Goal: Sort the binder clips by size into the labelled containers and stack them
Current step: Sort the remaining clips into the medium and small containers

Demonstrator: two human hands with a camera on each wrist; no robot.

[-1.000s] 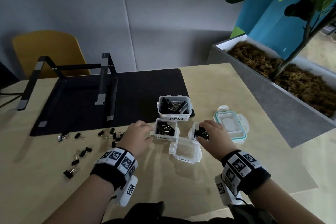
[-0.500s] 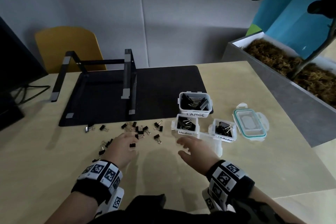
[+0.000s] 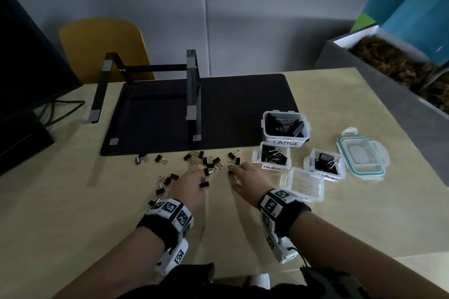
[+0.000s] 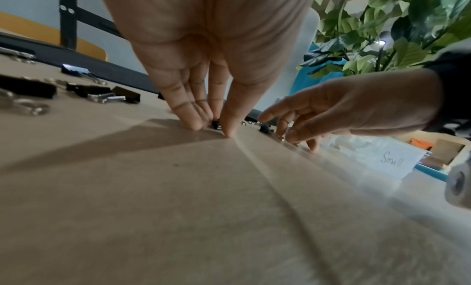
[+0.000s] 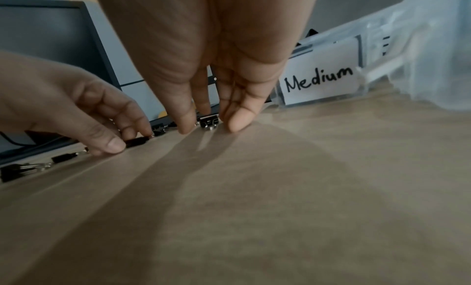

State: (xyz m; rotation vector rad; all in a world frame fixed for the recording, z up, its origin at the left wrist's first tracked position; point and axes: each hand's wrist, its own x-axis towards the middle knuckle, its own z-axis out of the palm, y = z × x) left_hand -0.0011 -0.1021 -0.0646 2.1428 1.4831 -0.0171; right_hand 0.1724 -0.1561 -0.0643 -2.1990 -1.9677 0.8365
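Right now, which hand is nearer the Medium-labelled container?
Right. The right hand reaches over the loose clips just left of the Medium container. The left hand sits farther left, fingers on a small clip.

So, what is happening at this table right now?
A person is sorting small black binder clips that lie loose on the table into labelled tubs. The left hand closes its fingertips on one clip, and the right hand reaches down around another, not yet clearly gripping it. The Large tub and two Medium tubs hold clips; the Small tub looks empty. One lid lies beside them.
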